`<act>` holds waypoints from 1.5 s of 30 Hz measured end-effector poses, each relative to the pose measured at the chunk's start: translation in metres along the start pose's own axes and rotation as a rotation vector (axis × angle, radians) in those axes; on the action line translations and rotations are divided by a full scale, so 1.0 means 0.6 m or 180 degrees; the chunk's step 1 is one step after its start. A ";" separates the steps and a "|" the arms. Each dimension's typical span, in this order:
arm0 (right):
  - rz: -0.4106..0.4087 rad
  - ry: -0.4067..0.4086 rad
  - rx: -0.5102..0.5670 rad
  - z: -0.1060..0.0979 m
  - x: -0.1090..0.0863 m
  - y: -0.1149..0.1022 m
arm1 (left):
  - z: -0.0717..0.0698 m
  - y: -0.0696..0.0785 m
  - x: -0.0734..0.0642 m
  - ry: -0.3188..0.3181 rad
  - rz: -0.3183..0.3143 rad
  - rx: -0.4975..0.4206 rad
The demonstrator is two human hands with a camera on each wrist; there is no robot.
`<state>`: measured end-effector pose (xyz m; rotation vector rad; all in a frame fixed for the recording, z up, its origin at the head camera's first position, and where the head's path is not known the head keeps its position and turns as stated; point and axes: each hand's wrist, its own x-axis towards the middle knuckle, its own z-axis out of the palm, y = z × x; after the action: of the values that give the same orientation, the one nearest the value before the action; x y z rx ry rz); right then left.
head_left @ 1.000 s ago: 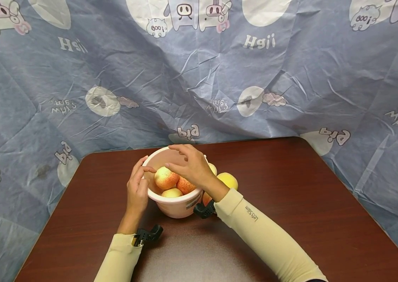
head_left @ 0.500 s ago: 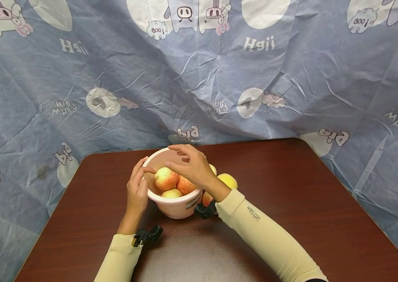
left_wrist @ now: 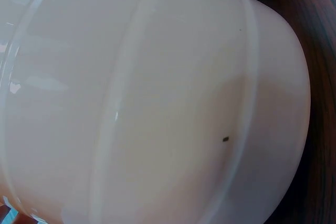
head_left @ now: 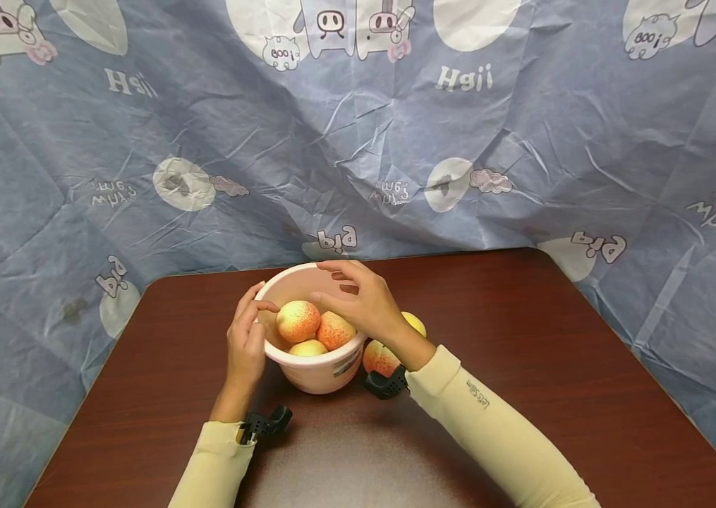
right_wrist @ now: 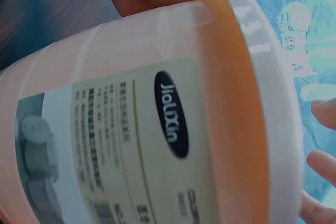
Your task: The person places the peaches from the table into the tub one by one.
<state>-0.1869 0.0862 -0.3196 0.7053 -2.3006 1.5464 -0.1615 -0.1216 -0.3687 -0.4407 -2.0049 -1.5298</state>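
A pale pink plastic tub (head_left: 313, 379) stands on the table in the head view, holding several round yellow-and-red fruits (head_left: 298, 321) that look like peaches or apples. My left hand (head_left: 247, 346) grips its left rim, with fingers bent over the edge. Over the right rim, my right hand (head_left: 367, 302) hangs with loosely bent fingers and holds nothing. Its fingertips (right_wrist: 321, 165) show beyond the rim in the right wrist view. The tub's ribbed wall (left_wrist: 173, 98) fills the left wrist view. A printed label (right_wrist: 142, 150) is on the side towards my right wrist.
A red-yellow fruit (head_left: 380, 358) lies right of the tub, with a yellow fruit (head_left: 415, 323) behind it, partly hidden by my right wrist. The dark brown table (head_left: 554, 367) ends at a blue patterned cloth (head_left: 358, 155).
My right hand has shifted slightly right over the tub, exposing more of the fruit inside. My left hand and the tub have stayed in place.
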 end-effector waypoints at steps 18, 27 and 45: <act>0.0052 0.0157 0.0052 -0.049 -0.039 -0.048 | 0.000 0.001 0.000 0.0004 -0.0012 0.0009; 0.0157 0.0144 0.0213 -0.073 -0.054 -0.043 | 0.001 0.001 0.000 0.0002 -0.0026 0.0026; 0.0398 0.0213 -0.0058 -0.105 -0.083 -0.013 | 0.002 -0.021 -0.001 0.0010 -0.0029 0.0027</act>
<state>-0.1435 0.1535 -0.3134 0.5059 -2.3459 1.5747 -0.1687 -0.1239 -0.3788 -0.4261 -2.0128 -1.5261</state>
